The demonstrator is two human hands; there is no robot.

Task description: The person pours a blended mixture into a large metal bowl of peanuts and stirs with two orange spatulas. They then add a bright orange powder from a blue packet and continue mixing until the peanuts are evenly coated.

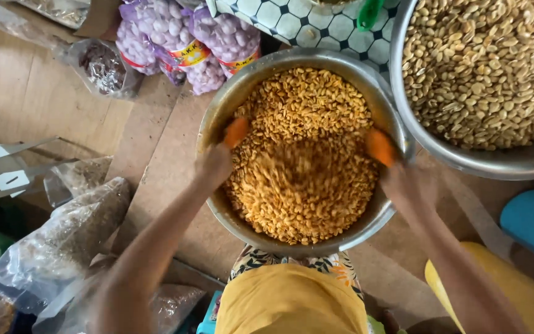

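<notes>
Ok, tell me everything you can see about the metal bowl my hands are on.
The metal bowl is round, silvery and dull, like worn steel, and stands upright on a brown board surface, seen from above. It is nearly full of orange-coated nuts, blurred near the front. The left hand grips its left rim, the right hand its right rim, fingertips stained orange. A larger bowl overlaps its upper right edge.

- Flattened brown cardboard (26,99) covers the floor; seams visible
- On it: steel bowl (214,124) of orange-coated nuts; larger steel bowl (403,105) of pale nuts just beside, right
- Purple net bags of garlic (180,37) at top; clear plastic bags (63,241) of dry goods at left
</notes>
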